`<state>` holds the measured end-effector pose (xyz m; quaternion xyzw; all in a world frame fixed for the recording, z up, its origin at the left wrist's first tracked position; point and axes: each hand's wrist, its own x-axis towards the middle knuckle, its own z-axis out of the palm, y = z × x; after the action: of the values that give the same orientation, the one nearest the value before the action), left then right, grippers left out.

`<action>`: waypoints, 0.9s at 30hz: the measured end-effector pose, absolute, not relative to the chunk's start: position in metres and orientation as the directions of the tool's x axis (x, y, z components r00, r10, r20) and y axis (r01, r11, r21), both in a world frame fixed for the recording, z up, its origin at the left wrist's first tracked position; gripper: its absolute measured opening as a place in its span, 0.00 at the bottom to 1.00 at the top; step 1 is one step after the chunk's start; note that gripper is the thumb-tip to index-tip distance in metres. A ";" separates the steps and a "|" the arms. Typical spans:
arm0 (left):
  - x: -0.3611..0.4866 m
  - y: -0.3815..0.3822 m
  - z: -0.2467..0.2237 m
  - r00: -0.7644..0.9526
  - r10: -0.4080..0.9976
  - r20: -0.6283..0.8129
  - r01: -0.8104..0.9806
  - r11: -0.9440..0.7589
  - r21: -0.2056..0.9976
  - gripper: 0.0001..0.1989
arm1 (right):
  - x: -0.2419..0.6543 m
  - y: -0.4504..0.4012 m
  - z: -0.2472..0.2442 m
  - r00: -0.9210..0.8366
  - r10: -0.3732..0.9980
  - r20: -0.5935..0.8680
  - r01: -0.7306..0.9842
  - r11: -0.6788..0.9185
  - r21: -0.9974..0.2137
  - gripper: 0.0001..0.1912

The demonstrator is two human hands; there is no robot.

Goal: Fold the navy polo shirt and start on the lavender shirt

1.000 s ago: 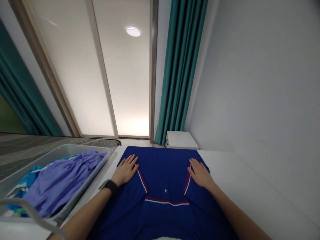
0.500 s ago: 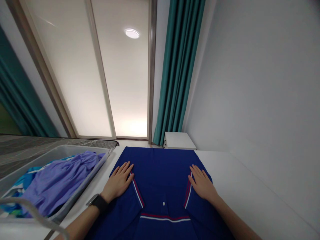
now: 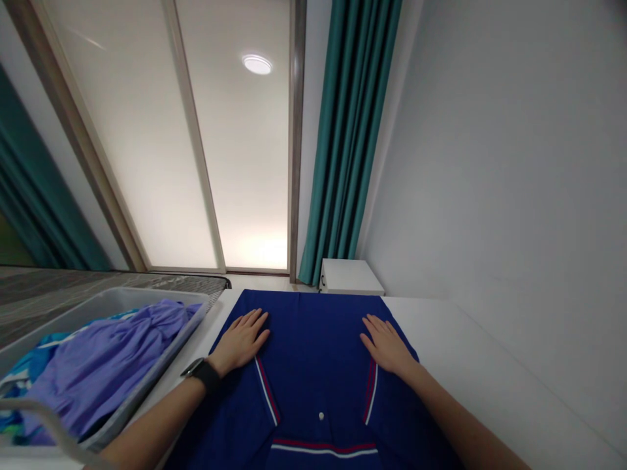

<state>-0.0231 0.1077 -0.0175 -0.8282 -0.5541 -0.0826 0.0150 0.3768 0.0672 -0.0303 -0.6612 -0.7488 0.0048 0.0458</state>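
A navy blue shirt (image 3: 316, 352) lies spread flat on a white table (image 3: 470, 385), its far edge near the table's far side. Red and white stripes trim both sleeve ends and a band nearer to me, with a white button between them. My left hand (image 3: 241, 339), with a dark watch at the wrist, rests flat on the left part of the cloth, fingers stretched out. On the right part, my right hand (image 3: 386, 343) lies palm down, its fingers extended. Neither hand grips the fabric. The shirt's near end runs out of view.
A grey plastic bin (image 3: 196, 307) of crumpled clothes, with a purple garment (image 3: 112, 359) on top, stands at left. A blurred pale tube (image 3: 53, 421) crosses the lower left corner. Beyond the table are a white cabinet (image 3: 350, 277) and a green curtain (image 3: 350, 143); a wall (image 3: 514, 163) rises at right.
Both hands have slid a little farther away from me over the shirt and slightly inward. The striped trim appears slightly lower in view. The shirt stays spread out.
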 end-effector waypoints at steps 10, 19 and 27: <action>0.016 0.165 -0.024 0.398 0.907 0.140 0.908 -0.411 0.083 0.27 | 0.319 0.135 -0.026 -0.159 0.986 0.046 0.978 0.164 -0.132 0.34; 0.015 0.169 -0.035 0.366 0.917 0.158 0.920 -0.382 0.084 0.28 | 0.312 0.138 -0.035 -0.147 0.989 0.006 0.982 0.147 -0.118 0.36; 0.018 0.161 -0.031 0.288 0.944 0.158 0.949 -0.304 0.087 0.28 | 0.311 0.135 -0.038 -0.115 0.993 -0.009 0.987 0.113 -0.113 0.36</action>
<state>0.0178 0.1608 -0.0312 -0.8025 -0.5898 -0.0898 0.0117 0.3113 0.1351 -0.0377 -0.6643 -0.7453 0.0455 0.0342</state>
